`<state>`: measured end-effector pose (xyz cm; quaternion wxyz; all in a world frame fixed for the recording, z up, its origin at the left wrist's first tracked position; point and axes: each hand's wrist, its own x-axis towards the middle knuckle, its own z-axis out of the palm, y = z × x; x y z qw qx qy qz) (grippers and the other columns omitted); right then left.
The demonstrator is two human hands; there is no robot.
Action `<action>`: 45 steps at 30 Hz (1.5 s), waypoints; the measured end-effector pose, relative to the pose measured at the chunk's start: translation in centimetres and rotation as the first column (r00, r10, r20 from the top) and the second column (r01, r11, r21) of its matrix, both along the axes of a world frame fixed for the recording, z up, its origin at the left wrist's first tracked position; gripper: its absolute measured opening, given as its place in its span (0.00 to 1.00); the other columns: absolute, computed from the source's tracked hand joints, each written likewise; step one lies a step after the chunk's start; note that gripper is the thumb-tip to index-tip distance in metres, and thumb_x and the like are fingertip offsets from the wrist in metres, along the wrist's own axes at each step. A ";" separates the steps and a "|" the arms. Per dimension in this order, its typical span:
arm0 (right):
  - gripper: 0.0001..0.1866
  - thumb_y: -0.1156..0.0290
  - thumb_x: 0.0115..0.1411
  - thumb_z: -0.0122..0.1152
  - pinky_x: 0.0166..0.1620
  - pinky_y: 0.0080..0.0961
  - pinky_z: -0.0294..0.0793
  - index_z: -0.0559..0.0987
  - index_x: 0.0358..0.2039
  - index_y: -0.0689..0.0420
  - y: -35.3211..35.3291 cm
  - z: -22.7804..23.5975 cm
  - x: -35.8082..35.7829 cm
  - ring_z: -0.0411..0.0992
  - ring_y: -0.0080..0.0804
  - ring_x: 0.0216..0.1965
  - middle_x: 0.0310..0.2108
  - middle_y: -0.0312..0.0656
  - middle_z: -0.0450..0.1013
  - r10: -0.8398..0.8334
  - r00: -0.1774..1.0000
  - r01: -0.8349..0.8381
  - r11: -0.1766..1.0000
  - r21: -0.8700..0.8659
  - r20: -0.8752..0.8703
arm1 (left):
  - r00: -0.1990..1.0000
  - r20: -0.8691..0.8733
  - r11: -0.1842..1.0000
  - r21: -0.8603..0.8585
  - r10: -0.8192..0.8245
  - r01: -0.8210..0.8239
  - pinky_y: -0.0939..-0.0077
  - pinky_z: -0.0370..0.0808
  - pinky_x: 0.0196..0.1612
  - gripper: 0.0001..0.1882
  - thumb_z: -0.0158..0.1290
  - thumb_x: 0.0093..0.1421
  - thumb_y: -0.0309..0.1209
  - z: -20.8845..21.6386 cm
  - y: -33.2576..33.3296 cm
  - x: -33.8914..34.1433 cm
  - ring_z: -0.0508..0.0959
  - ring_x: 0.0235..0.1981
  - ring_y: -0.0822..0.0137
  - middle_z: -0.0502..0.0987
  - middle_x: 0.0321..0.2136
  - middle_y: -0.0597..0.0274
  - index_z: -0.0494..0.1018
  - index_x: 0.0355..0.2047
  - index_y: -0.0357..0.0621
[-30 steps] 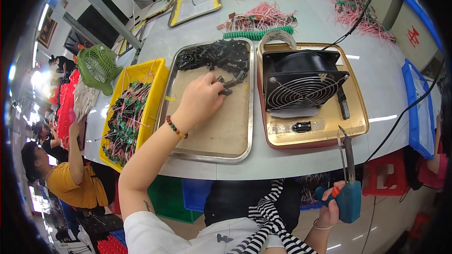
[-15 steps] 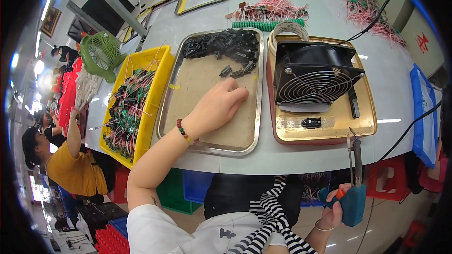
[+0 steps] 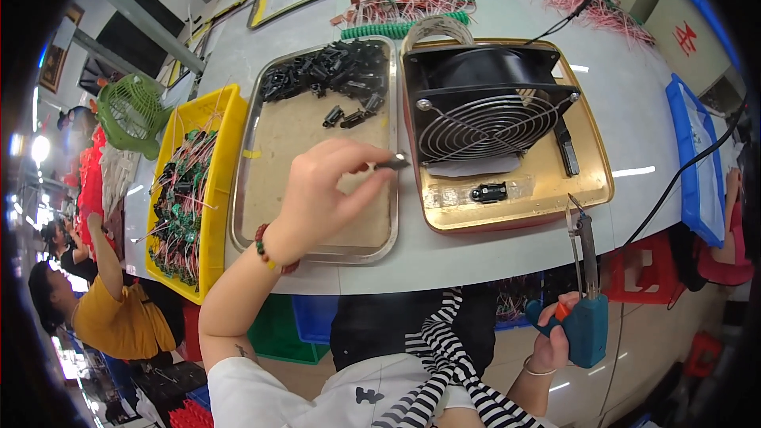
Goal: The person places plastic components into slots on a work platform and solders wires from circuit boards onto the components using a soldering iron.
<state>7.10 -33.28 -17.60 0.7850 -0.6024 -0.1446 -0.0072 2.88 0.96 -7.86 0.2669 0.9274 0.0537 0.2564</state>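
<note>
Between the thumb and fingertips of my left hand is a small black plastic part, held over the right rim of a metal tray. A heap of similar black parts fills the tray's far end, with a few loose ones nearer. My right hand is wrapped round the handle of a blue soldering gun, its tip pointing up near the table's front edge. Another black part sits on a clear strip on the gold-coloured tray, in front of a black fan.
At the left stands a yellow bin of wired green boards. Pink wire bundles and a green coil lie farther back. A black cable crosses the right side beside a blue tray. A person in yellow works at the left.
My left hand has risen from the metal tray and moved toward the gold-coloured tray, a black part now visible in its fingertips. The right hand keeps holding the soldering gun. The view has shifted.
</note>
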 end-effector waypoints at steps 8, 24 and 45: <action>0.25 0.66 0.43 0.56 0.24 0.18 0.62 0.66 0.41 0.66 0.5 0.4 0.0 0.64 0.28 0.19 0.38 0.48 0.63 -0.027 1.000 0.027 0.999 -0.017 0.011 | 0.985 0.033 0.985 0.007 -0.172 0.172 0.79 0.73 0.26 0.09 0.60 0.43 0.22 0.7 -3.3 1.0 0.75 0.24 0.68 0.78 0.26 0.60 0.76 0.29 0.41; 0.24 0.66 0.43 0.55 0.24 0.18 0.63 0.66 0.41 0.67 0.8 0.2 0.1 0.64 0.28 0.19 0.38 0.49 0.63 -0.009 1.000 0.009 0.999 -0.034 0.002 | 0.976 0.062 0.976 0.077 -0.207 0.202 0.75 0.72 0.26 0.08 0.60 0.42 0.23 -0.3 -3.7 1.6 0.76 0.25 0.64 0.78 0.27 0.59 0.76 0.26 0.40; 0.27 0.65 0.43 0.59 0.26 0.19 0.63 0.66 0.43 0.66 -0.3 -0.4 -0.3 0.65 0.26 0.21 0.40 0.48 0.63 -0.091 0.996 0.091 0.996 0.010 -0.023 | 0.760 -0.634 0.889 -0.256 0.142 -0.380 0.77 0.71 0.32 0.15 0.59 0.50 0.36 -3.4 25.1 16.8 0.74 0.30 0.71 0.78 0.34 0.64 0.77 0.37 0.42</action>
